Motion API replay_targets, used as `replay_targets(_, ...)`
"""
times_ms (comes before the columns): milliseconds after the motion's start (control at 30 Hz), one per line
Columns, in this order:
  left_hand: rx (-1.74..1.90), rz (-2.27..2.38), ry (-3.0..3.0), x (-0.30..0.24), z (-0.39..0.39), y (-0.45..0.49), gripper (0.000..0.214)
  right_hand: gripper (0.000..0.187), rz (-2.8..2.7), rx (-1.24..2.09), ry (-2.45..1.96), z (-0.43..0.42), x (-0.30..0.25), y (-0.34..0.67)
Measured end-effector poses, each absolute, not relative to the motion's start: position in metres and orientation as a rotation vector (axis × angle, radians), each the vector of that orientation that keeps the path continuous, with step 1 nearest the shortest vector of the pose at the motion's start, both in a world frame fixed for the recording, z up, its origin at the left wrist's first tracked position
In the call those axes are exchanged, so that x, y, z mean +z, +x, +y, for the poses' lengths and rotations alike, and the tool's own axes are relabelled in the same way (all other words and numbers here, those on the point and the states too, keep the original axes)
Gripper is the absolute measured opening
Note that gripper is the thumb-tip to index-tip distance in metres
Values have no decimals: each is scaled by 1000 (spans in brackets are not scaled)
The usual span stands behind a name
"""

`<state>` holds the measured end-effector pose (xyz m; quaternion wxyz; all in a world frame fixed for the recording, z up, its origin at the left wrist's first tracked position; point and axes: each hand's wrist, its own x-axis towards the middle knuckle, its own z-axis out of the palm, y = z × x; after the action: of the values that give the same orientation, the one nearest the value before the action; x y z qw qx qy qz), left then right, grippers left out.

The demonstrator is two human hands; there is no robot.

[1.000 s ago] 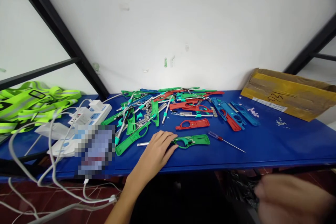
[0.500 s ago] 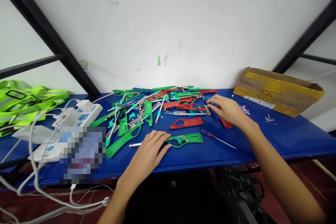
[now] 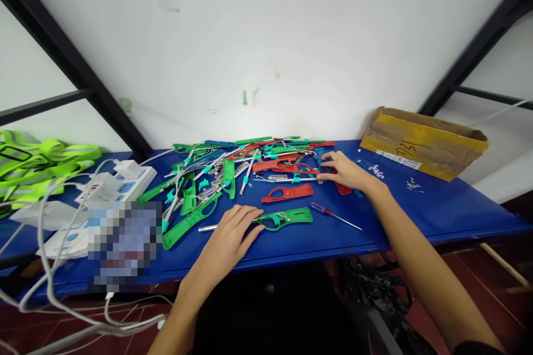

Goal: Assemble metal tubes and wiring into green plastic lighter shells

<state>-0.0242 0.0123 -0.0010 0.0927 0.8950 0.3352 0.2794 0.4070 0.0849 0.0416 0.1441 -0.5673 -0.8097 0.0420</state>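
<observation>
Tabletop (image 3: 441, 211), green casing (image 3: 298, 216) (screwdriver (image 3: 327, 212) beside)

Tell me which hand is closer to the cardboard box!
Right. The right hand is to the left of the cardboard box, a little nearer the person; the left hand is much farther left, at the green casing.

Bright, soft light on white wall (image 3: 316, 22), deep shade under blue tabletop (image 3: 449, 211), wide-angle edge stretch, pixelated patch (image 3: 125, 247).

Blue desk (image 3: 449, 211) w/ grn & red plastic shells (image 3: 300, 214), screwdriver (image 3: 320, 208), pwr strip (image 3: 139, 177), cardbd box (image 3: 433, 151), sm. pale bits (image 3: 376, 171)
</observation>
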Motion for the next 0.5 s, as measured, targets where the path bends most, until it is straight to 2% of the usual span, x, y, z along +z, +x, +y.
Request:
replay_targets(200, 852, 993, 2645, -1, 13, -24, 29, 81, -2316, 201, -1624, 79, 43, 399)
replay_targets(333, 845, 996, 2648, 0, 13, -25, 29, 77, -2332, 286, -1594, 75, 45, 393)
replay_targets(500, 935, 1015, 2681, 3, 14, -24, 28, 63, -2215, 357, -1531, 65, 60, 390)
